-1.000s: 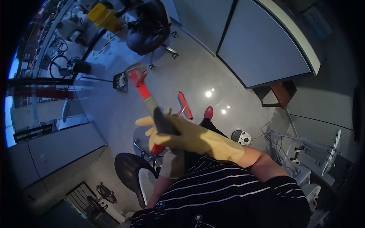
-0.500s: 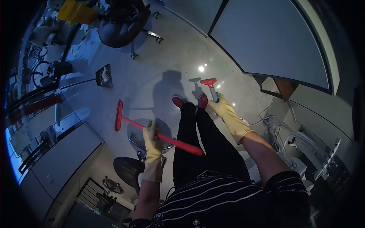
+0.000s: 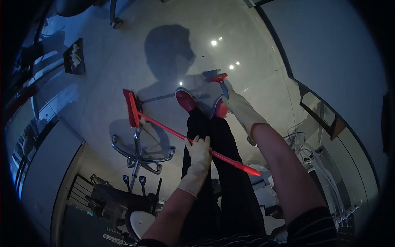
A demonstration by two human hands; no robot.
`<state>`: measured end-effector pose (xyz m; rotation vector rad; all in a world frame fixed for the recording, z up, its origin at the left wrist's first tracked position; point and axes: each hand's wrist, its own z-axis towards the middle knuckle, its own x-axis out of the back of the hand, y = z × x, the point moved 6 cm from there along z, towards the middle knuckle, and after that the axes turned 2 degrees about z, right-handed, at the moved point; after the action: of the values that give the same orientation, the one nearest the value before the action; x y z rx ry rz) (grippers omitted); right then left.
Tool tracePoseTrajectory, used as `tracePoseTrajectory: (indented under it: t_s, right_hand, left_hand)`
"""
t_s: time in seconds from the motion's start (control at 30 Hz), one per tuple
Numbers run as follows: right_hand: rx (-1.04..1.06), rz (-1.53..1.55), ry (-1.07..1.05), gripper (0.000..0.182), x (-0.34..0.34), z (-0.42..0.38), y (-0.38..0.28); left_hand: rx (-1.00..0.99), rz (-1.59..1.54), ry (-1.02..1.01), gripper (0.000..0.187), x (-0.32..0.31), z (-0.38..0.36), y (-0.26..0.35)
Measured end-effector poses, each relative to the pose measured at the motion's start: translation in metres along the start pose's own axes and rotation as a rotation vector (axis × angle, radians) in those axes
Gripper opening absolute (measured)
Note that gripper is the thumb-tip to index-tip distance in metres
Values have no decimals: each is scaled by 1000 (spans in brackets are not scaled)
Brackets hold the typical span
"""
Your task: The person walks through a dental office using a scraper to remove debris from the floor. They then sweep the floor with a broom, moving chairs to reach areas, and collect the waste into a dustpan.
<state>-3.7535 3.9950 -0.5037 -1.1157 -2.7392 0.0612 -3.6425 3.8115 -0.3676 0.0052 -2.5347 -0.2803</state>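
My left hand (image 3: 200,155), in a pale rubber glove, is wrapped round the handle of a red broom (image 3: 164,128) in front of my legs. The bristled head points left, low over the floor, and the handle end slants down to the right. My right hand (image 3: 240,103), gloved the same way, grips the grey handle of a scraper (image 3: 219,78). Its wide red head points away from me, close over the floor ahead of my right shoe (image 3: 221,108). A small dark speck (image 3: 203,56) lies on the floor beyond the scraper.
A black dustpan (image 3: 75,57) with pale litter in it stands at the upper left. A chrome chair base (image 3: 138,158) is left of my legs. Cabinets (image 3: 325,49) run along the right, with white hoses (image 3: 323,168) below. Another chair's caster (image 3: 117,22) shows at the top.
My left hand has moved right with the broom, now across my legs. The scraper has shifted slightly up and left in view. My view has tilted, and my feet have moved.
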Motion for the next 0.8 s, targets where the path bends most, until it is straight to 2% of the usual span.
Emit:
tracePoseTrajectory:
  t_s: [0.07, 0.13, 0.17, 0.33, 0.4, 0.47, 0.53, 0.6, 0.63, 0.7, 0.77, 0.8]
  right_hand:
    - [23, -84, 41, 57, -29, 41, -3]
    - [45, -168, 145, 55, -61, 48, -2]
    - [34, -179, 128, 55, -81, 58, 4]
    - [-80, -294, 120, 61, -153, 101, 28]
    - [-54, -138, 242, 59, -117, 95, -20]
    - [365, -8, 716, 60, -82, 126, -66]
    - [192, 40, 497, 52, -26, 137, -123]
    - [175, 70, 460, 54, -14, 151, -128]
    - [146, 100, 413, 56, -13, 160, -124]
    - [233, -71, 546, 61, -34, 132, -94]
    - [24, -110, 222, 66, -71, 105, -45]
    - [34, -111, 233, 66, -68, 110, -38]
  left_hand:
    - [2, 79, -132, 17, -15, 16, 13]
    - [-1, 35, -225, 17, -8, 26, 25]
    - [-9, 4, -301, 17, -8, 29, 28]
    - [-40, -66, -326, 10, -20, 35, 31]
    - [-50, -96, -308, 9, -16, 36, 33]
    - [-32, -182, -215, 7, -7, 39, 31]
    - [-38, -183, -258, 10, -6, 41, 29]
    - [-45, -175, -282, 15, -1, 45, 26]
    - [-38, -178, -280, 14, 2, 46, 24]
    - [-42, -196, -255, 13, 5, 44, 25]
    - [-12, -213, -129, 7, 9, 44, 23]
    - [-14, -213, -115, 7, 12, 47, 23]
